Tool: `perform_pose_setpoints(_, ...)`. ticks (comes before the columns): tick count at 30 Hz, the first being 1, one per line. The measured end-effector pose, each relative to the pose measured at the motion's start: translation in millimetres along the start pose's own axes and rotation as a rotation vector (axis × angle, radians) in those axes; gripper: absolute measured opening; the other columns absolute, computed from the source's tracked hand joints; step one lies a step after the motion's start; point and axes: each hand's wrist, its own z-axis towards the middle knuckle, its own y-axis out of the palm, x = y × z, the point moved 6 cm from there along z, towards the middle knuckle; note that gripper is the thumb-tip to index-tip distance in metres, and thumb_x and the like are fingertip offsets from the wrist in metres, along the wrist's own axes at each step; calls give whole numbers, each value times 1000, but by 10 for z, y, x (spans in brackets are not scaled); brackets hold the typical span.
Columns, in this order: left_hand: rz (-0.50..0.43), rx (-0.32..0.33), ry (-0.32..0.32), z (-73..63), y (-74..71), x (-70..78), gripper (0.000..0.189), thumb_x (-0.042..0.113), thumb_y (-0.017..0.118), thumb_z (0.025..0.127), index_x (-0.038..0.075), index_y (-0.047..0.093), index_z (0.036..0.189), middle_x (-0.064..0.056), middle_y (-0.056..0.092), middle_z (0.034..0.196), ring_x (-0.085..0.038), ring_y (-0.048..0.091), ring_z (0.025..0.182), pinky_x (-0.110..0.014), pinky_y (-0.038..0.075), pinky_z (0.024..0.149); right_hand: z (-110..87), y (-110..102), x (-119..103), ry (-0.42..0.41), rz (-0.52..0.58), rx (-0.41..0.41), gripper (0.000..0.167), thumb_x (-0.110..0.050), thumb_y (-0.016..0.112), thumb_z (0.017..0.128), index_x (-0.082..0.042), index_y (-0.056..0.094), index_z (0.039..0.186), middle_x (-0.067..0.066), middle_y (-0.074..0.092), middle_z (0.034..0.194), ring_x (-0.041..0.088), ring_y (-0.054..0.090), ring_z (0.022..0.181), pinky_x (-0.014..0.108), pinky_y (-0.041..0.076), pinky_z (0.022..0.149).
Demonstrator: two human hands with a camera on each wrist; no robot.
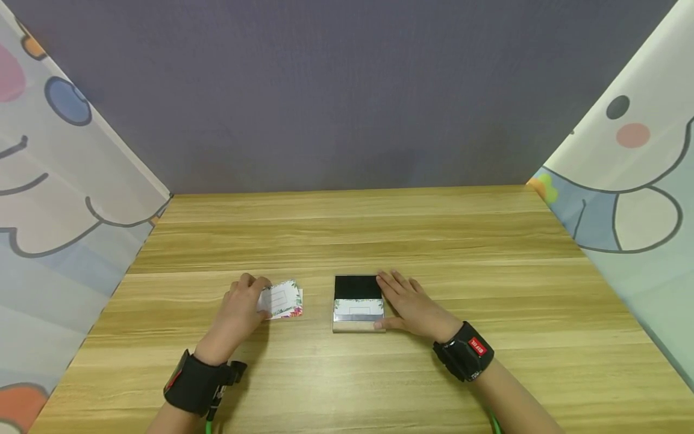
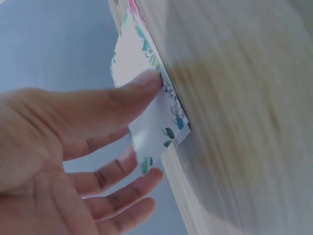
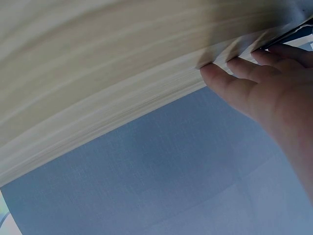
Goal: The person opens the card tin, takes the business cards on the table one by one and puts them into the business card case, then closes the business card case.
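Observation:
My left hand [image 1: 241,304] pinches floral-bordered white cards [image 1: 281,299] by their left end, low over the table. In the left wrist view the thumb [image 2: 146,81] presses on the face of the top card [image 2: 139,54], with fingers behind. A second card with pink flowers peeks out beneath it. To the right lies an opened business card case [image 1: 355,327] with a black inside and a silver front edge. Another floral card [image 1: 358,307] sits in it. My right hand [image 1: 414,310] rests along the case's right side, fingers extended, thumb at the front right corner.
The wood-grain table [image 1: 347,232] extends around both hands. A grey panel [image 1: 347,96] rises behind it, and cartoon-printed sheets [image 1: 645,199] slope up at left and right. Black straps [image 1: 463,351] with green cables are worn on both wrists.

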Motion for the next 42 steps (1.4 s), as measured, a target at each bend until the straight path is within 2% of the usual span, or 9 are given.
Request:
perform_pose_setpoints(7,-56,97,19,10,-72,47,19,-6,66,77,0,61,94,-16,63,91,-27,61,74,-37,47,59,-2,4,9,0,-4,0,88,-56,53,82,-1,20,144,13,13,153,36,10,140,58,17,107)
perform_pose_setpoints(16,-125,116,71,45,-114,169,14,-4,62,81,3,61,93,-13,66,89,-19,61,72,-30,45,58,-2,9,21,10,-6,-8,90,-58,51,82,-2,19,145,12,11,153,34,9,140,57,16,108)
perform_pose_setpoints(21,-142,110,102,104,-107,287,13,-3,62,82,3,61,93,-11,66,88,-14,55,67,-27,42,56,-1,9,22,11,-6,-8,90,-58,51,82,-3,19,145,12,12,153,34,9,140,57,15,108)
perform_pose_setpoints(26,-158,107,137,150,-108,416,14,-4,63,81,4,62,92,-11,67,88,-13,55,67,-25,42,55,-1,12,21,6,-11,-3,89,-57,52,82,-2,19,145,13,12,153,35,9,140,57,16,108)
perform_pose_setpoints(34,-211,69,175,238,-71,607,14,-4,62,82,5,63,93,-10,67,88,-11,53,65,-23,41,55,-6,3,10,1,1,4,89,-56,53,82,-2,20,144,13,13,153,35,9,140,58,16,108)
perform_pose_setpoints(42,-254,49,213,304,-19,814,11,1,64,82,9,63,90,-6,67,88,-13,60,72,-23,46,58,-5,1,6,-7,-11,14,88,-55,53,82,-1,21,144,14,14,152,36,11,139,58,17,107)
